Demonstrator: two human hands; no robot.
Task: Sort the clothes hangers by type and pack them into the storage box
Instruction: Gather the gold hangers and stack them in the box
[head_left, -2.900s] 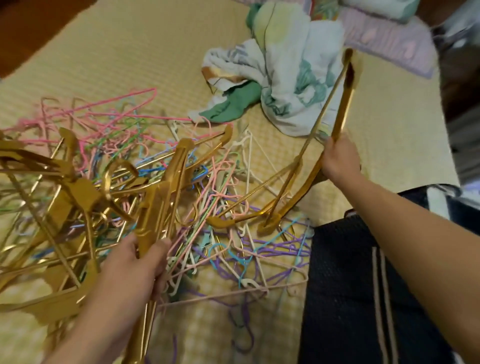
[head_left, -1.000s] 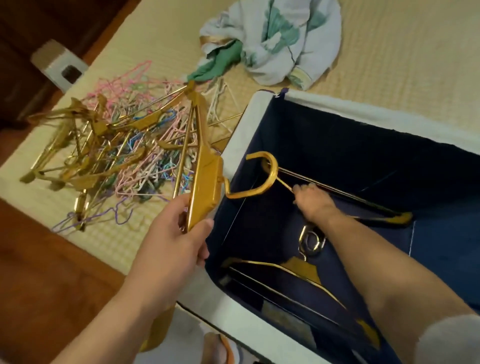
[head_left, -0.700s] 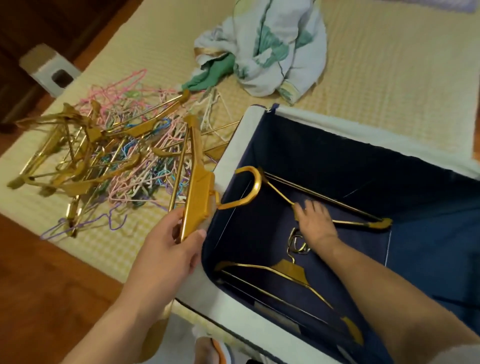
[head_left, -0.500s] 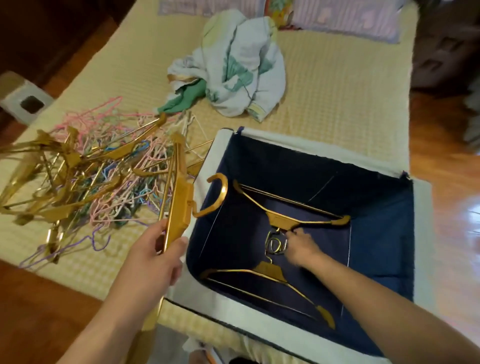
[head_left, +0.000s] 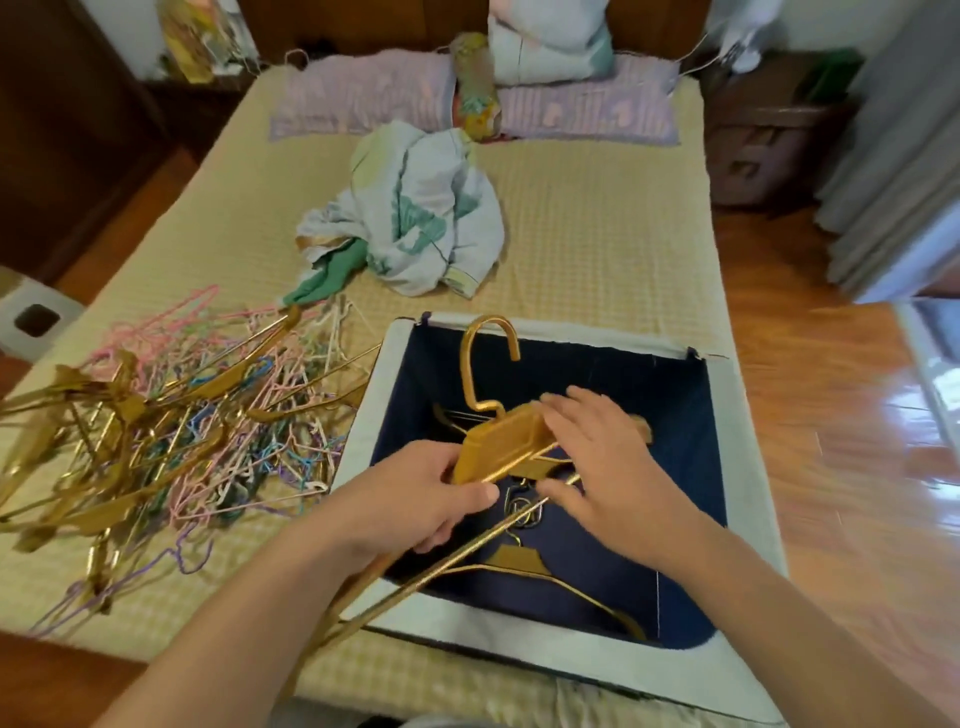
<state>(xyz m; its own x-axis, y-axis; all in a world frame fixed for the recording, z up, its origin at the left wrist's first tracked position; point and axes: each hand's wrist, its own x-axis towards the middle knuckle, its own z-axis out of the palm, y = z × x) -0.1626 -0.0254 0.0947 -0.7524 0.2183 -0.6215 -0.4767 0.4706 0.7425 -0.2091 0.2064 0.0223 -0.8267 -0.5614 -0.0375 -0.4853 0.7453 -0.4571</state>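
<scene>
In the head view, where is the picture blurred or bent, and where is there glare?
Head view: right hand slightly motion-blurred; the floor at right is smeared, with bright glare near the edge; wide-angle lens bends the bed edges; box interior is dark.

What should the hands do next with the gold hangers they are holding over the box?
Probably lower them in. The left hand grips the gold hanger bundle above the open storage box, the right hand is on it too, and gold hangers already lie on the bottom, so these likely belong there.
</scene>
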